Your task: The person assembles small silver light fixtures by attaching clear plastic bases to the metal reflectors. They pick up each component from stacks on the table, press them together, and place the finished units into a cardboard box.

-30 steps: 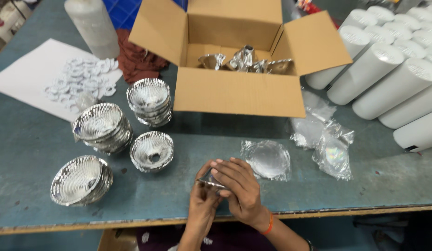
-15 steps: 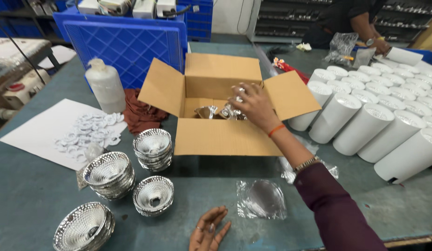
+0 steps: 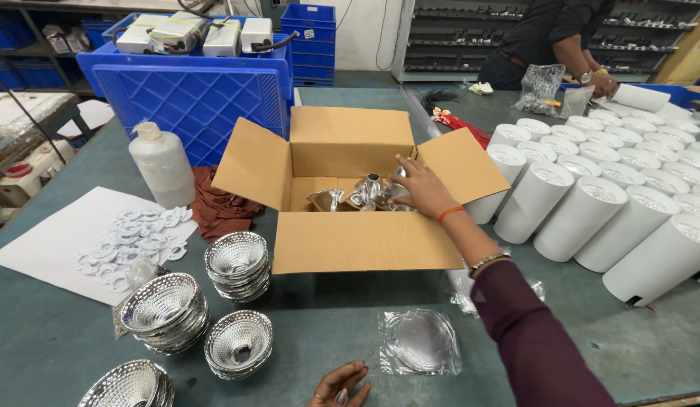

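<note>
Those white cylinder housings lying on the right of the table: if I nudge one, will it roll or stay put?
The white cylinder housings are round and lie on their sides, so a free one would likely roll. Packed side by side, they probably brace each other. They look rigid and smooth, perhaps slippery.

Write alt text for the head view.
The right hand reaches into an open brown cardboard box of shiny silver reflector cups. The left hand rests open on the green table, near stacked silver reflectors.
</note>
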